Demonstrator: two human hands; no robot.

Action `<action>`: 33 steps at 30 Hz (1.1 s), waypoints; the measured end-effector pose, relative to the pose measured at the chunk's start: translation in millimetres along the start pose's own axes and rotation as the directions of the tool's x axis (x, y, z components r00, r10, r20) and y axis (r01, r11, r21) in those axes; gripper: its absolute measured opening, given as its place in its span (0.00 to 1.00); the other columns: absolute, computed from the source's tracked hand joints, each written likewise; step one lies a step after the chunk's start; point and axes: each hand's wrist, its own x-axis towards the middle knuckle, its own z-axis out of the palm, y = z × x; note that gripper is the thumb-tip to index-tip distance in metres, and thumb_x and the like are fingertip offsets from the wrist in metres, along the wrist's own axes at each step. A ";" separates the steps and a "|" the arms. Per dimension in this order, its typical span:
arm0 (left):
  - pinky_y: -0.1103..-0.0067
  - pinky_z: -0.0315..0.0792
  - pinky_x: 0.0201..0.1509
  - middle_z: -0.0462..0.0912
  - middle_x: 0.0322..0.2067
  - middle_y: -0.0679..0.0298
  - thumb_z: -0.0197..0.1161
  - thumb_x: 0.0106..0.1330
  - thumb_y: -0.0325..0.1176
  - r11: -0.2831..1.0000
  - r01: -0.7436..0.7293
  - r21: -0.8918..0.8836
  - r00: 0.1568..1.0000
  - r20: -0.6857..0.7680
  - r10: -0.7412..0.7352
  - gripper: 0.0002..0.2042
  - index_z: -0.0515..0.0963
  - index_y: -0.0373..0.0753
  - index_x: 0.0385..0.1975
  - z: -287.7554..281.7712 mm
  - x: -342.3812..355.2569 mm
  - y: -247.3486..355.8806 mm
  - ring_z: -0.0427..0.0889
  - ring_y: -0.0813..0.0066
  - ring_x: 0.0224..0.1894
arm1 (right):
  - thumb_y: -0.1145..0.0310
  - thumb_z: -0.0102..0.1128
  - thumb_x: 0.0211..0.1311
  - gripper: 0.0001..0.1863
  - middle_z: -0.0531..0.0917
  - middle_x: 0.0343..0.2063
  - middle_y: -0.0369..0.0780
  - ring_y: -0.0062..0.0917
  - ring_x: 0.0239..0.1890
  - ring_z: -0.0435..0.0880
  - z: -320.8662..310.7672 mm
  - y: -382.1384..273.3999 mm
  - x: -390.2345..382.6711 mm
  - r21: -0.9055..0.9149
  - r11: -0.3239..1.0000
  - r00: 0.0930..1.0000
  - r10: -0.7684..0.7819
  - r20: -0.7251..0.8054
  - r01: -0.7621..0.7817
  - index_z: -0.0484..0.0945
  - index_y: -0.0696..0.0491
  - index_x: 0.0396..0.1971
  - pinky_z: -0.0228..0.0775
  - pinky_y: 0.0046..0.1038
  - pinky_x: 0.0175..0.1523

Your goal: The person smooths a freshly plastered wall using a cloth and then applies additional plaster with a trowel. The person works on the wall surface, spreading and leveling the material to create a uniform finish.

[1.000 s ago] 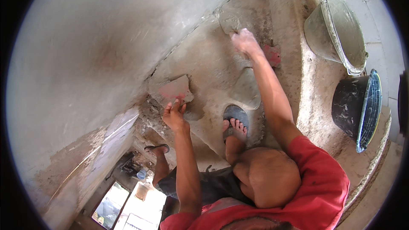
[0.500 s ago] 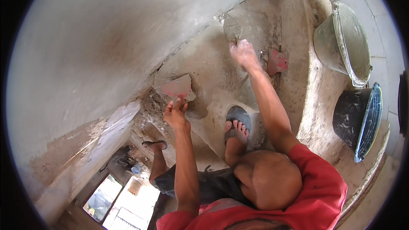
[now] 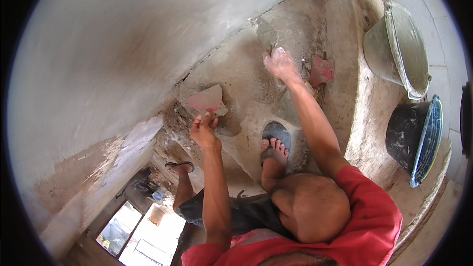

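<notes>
My left hand [image 3: 204,132] pinches the lower edge of a thin, flat scraper plate [image 3: 207,100], red and smeared with grey mortar, over the rough step. Farther ahead, my right hand [image 3: 281,63], dusted pale, is closed around the handle of a trowel [image 3: 266,34]. The grey trowel blade lies flat against or just above the cement surface, close to where it meets the wall; its handle is mostly hidden in my fist. Just right of that hand, a second red scraper plate [image 3: 321,71] rests on the step, touched by neither hand.
A smooth grey wall [image 3: 113,44] rises along the left. At the right stand a mortar-coated bucket [image 3: 411,49] and a black bucket [image 3: 406,135] with a bluish rim. My sandalled foot [image 3: 276,150] is on a step below my hands. A bright opening [image 3: 148,234] shows at lower left.
My right hand and the trowel have shifted slightly left and toward me. My left hand keeps its pinch on the scraper plate, nearly still.
</notes>
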 end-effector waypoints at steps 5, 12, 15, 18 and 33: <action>0.74 0.87 0.39 0.86 0.40 0.59 0.71 0.65 0.20 1.000 -0.011 0.027 0.999 -0.032 0.011 0.13 0.75 0.36 0.44 -6.0 1.8 -0.4 0.89 0.68 0.42 | 0.52 0.51 0.73 0.29 0.88 0.38 0.58 0.51 0.45 0.89 -17.8 10.3 10.3 -0.280 0.955 0.961 -0.160 -0.226 0.093 0.83 0.68 0.45 0.79 0.46 0.60; 0.74 0.88 0.40 0.84 0.42 0.59 0.71 0.65 0.20 1.000 0.018 -0.021 0.999 -0.036 -0.019 0.14 0.74 0.35 0.45 -1.8 -2.5 -0.4 0.88 0.67 0.43 | 0.54 0.48 0.77 0.27 0.86 0.36 0.55 0.48 0.42 0.87 33.0 -21.7 -15.0 -0.262 0.956 0.982 -0.162 -0.101 0.131 0.84 0.66 0.42 0.80 0.46 0.57; 0.74 0.88 0.40 0.84 0.41 0.58 0.71 0.65 0.20 1.000 0.017 -0.013 0.999 -0.048 -0.018 0.13 0.73 0.34 0.44 -3.5 -3.9 1.5 0.88 0.66 0.44 | 0.55 0.49 0.78 0.26 0.87 0.40 0.59 0.50 0.47 0.89 33.6 -24.0 -25.8 0.071 0.980 0.976 0.176 0.127 -0.186 0.85 0.66 0.45 0.80 0.44 0.60; 0.74 0.88 0.41 0.84 0.41 0.59 0.71 0.66 0.21 1.000 0.005 0.002 0.999 -0.041 -0.005 0.12 0.74 0.35 0.44 -5.6 -2.4 3.1 0.88 0.67 0.44 | 0.54 0.50 0.76 0.27 0.87 0.45 0.61 0.50 0.46 0.90 19.3 -17.7 -25.2 -0.284 0.959 0.948 -0.095 -0.302 0.006 0.86 0.65 0.44 0.82 0.43 0.58; 0.76 0.88 0.39 0.85 0.38 0.58 0.71 0.65 0.19 1.000 0.004 -0.002 0.999 -0.044 -0.004 0.14 0.74 0.33 0.46 3.8 -4.2 2.5 0.89 0.67 0.41 | 0.55 0.48 0.78 0.27 0.88 0.41 0.58 0.45 0.46 0.91 20.7 -41.5 -38.5 -0.260 0.964 0.995 0.042 -0.089 -0.064 0.83 0.68 0.49 0.84 0.41 0.60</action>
